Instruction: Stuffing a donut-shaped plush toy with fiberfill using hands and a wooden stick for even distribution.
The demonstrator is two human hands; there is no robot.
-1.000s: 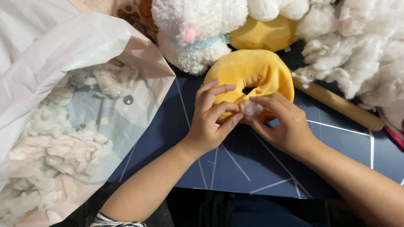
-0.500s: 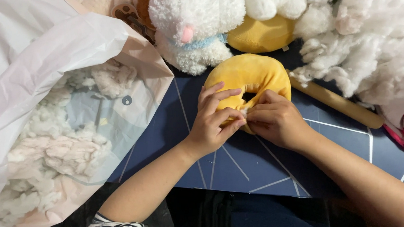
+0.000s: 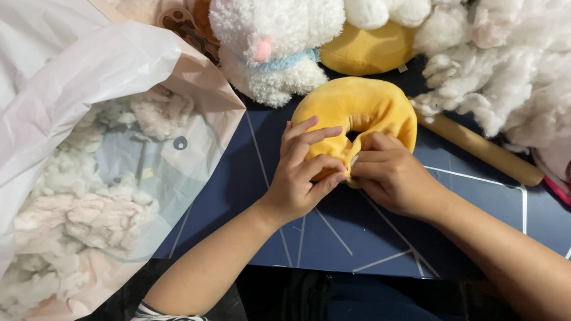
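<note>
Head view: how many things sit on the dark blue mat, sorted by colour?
Yellow: 2, ring-shaped plush under both hands, yellow cushion
White: 3, white plush animal, loose stuffing pile, plastic bag of stuffing
Tan: 1, wooden stick
Total: 6

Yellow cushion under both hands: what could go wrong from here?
1. Both hands, left hand and right hand, pinch the yellow cushion at its opening; the stuffing could bulge back out if either slips.
2. The open bag of loose stuffing leans beside the left arm and might spill if nudged.
</note>
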